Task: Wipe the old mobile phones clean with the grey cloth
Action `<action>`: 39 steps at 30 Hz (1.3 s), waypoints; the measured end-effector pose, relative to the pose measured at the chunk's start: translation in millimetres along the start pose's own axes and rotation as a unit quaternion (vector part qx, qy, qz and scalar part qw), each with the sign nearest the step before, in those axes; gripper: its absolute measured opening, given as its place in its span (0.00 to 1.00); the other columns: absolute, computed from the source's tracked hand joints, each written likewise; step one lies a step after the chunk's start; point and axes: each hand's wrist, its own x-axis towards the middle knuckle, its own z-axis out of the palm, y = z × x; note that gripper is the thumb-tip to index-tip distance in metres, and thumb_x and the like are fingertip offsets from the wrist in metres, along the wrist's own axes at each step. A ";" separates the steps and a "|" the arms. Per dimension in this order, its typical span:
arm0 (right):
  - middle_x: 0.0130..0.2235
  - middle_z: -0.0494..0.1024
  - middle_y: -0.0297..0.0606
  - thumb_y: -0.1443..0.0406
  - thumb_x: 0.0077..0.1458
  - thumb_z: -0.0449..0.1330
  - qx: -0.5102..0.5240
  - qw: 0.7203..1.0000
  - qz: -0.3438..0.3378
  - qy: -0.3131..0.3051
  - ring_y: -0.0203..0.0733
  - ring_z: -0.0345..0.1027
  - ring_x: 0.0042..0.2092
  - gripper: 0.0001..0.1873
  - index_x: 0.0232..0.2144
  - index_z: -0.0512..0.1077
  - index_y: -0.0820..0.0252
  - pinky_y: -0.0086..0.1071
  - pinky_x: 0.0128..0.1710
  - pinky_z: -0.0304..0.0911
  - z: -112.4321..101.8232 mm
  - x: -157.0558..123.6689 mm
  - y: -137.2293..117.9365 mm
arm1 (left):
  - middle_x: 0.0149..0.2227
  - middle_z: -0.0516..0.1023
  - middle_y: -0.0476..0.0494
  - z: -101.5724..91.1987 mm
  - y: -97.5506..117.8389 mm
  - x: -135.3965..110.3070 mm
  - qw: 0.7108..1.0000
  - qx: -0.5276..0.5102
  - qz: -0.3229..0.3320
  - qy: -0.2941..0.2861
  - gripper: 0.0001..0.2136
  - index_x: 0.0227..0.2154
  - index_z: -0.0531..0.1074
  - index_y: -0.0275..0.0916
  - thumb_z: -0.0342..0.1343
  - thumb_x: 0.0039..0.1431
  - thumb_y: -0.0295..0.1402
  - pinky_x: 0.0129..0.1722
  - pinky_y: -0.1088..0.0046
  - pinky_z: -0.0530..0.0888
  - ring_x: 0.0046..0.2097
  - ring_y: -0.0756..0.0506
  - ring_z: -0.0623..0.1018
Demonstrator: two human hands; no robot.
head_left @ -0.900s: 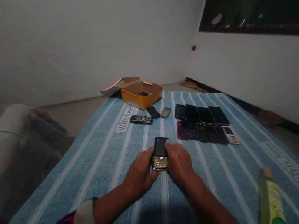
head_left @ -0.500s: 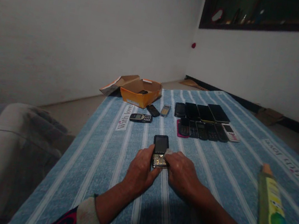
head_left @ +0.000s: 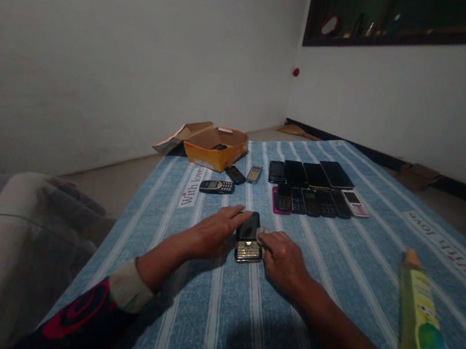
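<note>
A keypad phone (head_left: 248, 252) with a dark screen and gold-toned keys lies face up on the striped cloth in front of me. My left hand (head_left: 216, 231) is at its left side, fingers stretched out, with the fingertips touching the upper left edge of the screen. My right hand (head_left: 284, 258) is closed in a pinch at the phone's right edge. Between its thumb and fingers a small whitish wad of tissue or cloth (head_left: 260, 236) shows, pressed against the side of the phone by the screen. Most of the wad is hidden by the fingers.
Beyond my hands, several phones (head_left: 311, 202) lie in two rows. Left of them are three loose phones (head_left: 217, 187) and an open orange box (head_left: 209, 156) with a dark item inside. A bottle of yellow-green liquid (head_left: 424, 331) lies at the right on the blue striped cloth (head_left: 108, 307).
My left hand has let go of the phone's lower left side and moved up and left, its fingers now straightened. My right hand with the wad has shifted slightly along the right edge.
</note>
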 end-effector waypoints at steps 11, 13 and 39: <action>0.41 0.79 0.43 0.77 0.51 0.52 0.021 1.000 0.002 0.011 0.44 0.69 0.43 0.20 0.44 0.75 0.61 0.34 0.46 0.63 2.9 0.3 5.2 | 0.67 0.55 0.37 0.3 -0.4 57.0 0.977 0.127 0.061 -0.159 0.35 0.58 0.62 0.46 0.63 0.44 0.29 0.56 0.47 0.67 0.66 0.27 0.56; 0.43 0.79 0.44 0.77 0.52 0.52 0.027 1.000 0.004 0.016 0.44 0.69 0.44 0.21 0.46 0.74 0.62 0.34 0.47 0.63 3.8 0.1 6.0 | 0.64 0.60 0.38 -2.1 -0.9 56.4 0.979 0.123 0.059 -0.151 0.33 0.55 0.64 0.45 0.64 0.42 0.28 0.57 0.52 0.67 0.65 0.30 0.60; 0.36 0.78 0.45 0.77 0.54 0.52 -0.070 0.997 -0.007 0.016 0.47 0.68 0.40 0.15 0.40 0.76 0.65 0.35 0.41 0.61 14.1 -3.2 -11.7 | 0.43 0.76 0.40 -3.0 -7.8 25.8 0.994 0.065 -0.063 -0.054 0.24 0.41 0.73 0.37 0.67 0.40 0.44 0.43 0.66 0.71 0.46 0.37 0.75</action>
